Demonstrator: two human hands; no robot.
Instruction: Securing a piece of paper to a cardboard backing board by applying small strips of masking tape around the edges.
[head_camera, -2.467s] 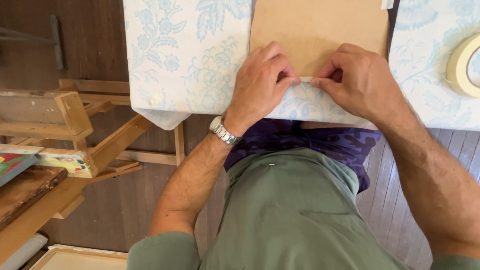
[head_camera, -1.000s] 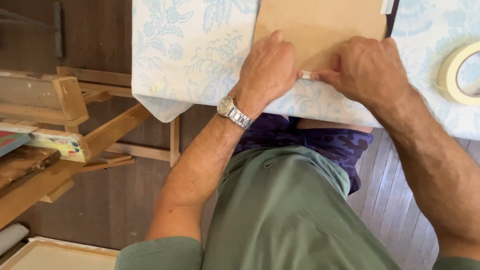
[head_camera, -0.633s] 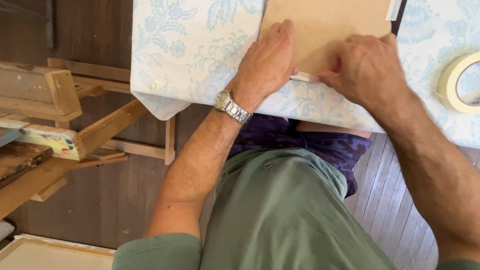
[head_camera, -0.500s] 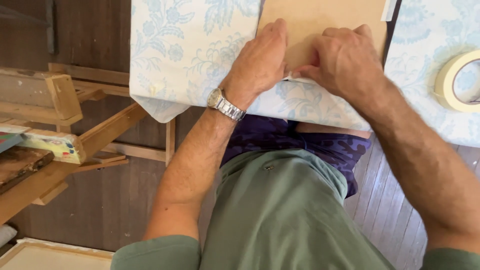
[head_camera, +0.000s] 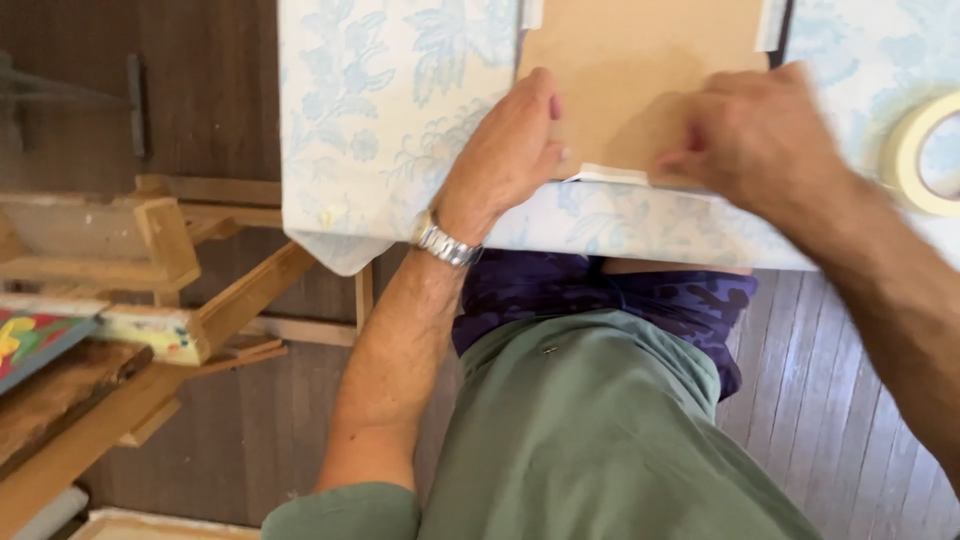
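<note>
A brown cardboard sheet (head_camera: 640, 60) lies on a table covered by a pale blue floral cloth (head_camera: 390, 110). A strip of white tape (head_camera: 610, 175) runs along the sheet's near edge. My left hand (head_camera: 505, 150), with a metal watch at the wrist, rests flat on the sheet's near left corner, fingers together, pressing it down. My right hand (head_camera: 760, 135) is blurred and sits on the near edge to the right, its fingertips curled down onto the tape strip. More white tape shows at the sheet's top corners.
A roll of masking tape (head_camera: 925, 155) lies on the cloth at the right edge. A wooden easel (head_camera: 150, 260) with a colourful painted canvas (head_camera: 30, 340) stands to the left on the dark wooden floor.
My right hand has slid right along the sheet's near edge, away from my left hand, leaving a length of white tape laid between them. The left hand stays in place.
</note>
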